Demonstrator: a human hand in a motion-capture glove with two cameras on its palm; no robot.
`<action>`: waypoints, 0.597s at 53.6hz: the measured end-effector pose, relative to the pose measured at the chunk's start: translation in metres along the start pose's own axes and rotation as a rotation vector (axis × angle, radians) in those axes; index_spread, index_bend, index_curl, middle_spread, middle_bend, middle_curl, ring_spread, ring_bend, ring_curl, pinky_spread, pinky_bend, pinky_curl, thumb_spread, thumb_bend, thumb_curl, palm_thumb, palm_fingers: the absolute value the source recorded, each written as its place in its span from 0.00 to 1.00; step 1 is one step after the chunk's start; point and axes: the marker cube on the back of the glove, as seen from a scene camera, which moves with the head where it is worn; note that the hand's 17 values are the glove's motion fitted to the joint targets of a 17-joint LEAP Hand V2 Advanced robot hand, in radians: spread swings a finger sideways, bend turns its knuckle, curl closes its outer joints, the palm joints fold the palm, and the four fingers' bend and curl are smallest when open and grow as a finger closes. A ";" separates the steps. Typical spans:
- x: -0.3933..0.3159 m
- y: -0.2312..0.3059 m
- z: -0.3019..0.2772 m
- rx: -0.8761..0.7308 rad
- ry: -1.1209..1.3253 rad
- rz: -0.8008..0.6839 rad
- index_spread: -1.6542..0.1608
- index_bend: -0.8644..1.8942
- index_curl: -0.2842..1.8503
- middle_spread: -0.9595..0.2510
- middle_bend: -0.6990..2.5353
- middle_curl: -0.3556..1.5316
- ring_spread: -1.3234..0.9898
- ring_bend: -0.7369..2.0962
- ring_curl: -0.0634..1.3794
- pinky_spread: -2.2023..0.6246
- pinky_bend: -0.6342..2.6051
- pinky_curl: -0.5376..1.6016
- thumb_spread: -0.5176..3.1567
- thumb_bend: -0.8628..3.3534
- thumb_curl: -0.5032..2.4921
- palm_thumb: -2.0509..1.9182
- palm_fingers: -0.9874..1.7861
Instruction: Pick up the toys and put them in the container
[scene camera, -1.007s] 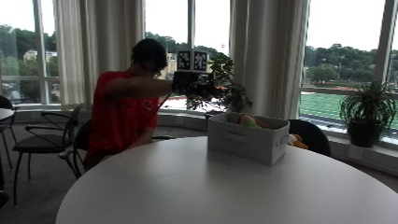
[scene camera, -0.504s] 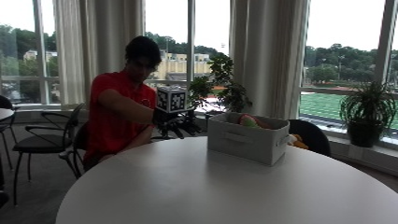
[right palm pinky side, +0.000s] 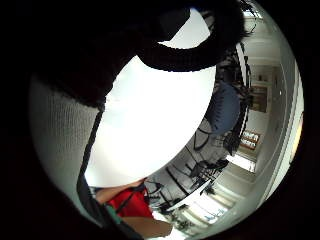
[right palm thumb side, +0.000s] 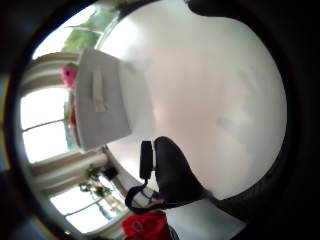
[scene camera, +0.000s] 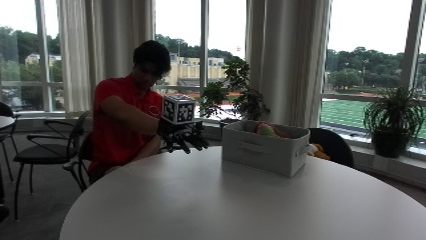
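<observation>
From the outside view, a round white table (scene camera: 219, 200) stands in a room walled by tall windows with pale curtains; potted plants sit on the sill behind it, one (scene camera: 393, 120) well off to the far side of the container. The container (scene camera: 265, 147), a grey box with a slot handle in its side, rests on the table's far part, its long axis running along the table's back edge. Toys (scene camera: 266, 130) show above its rim, one pinkish and greenish; another orange shape lies just behind the container's far corner. A person in a red shirt sits at the table, on the side of the container away from that plant, with dark chairs (scene camera: 46, 150) behind. The gloved right hand (scene camera: 183, 137) hangs over the table's edge, near the container but apart from it, forearm stretched forward, fingers pointing down and loosely spread; it holds nothing.

The thumb side palm view looks down on the bare tabletop, with the container (right palm thumb side: 100, 102) beyond the hand, its handle side facing the camera and a pink toy (right palm thumb side: 68, 75) peeping over its rim. A black gloved finger (right palm thumb side: 172, 172) crosses the view, closed round nothing.

The little finger side palm view shows white tabletop (right palm pinky side: 155, 115), glove edges, the red shirt and chairs beyond the table.
</observation>
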 end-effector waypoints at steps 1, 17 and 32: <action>0.001 0.002 0.002 -0.014 0.001 -0.030 0.72 0.37 0.27 0.76 0.26 0.33 0.57 0.35 0.22 0.81 0.47 0.39 0.44 0.19 0.27 0.51 0.31; 0.014 -0.001 0.010 -0.043 -0.012 -0.027 0.72 0.37 0.28 0.76 0.26 0.32 0.57 0.34 0.23 0.81 0.47 0.39 0.45 0.20 0.27 0.51 0.32; 0.030 0.005 -0.007 -0.013 0.012 -0.021 0.72 0.37 0.28 0.75 0.26 0.31 0.57 0.34 0.24 0.81 0.46 0.40 0.45 0.20 0.27 0.51 0.32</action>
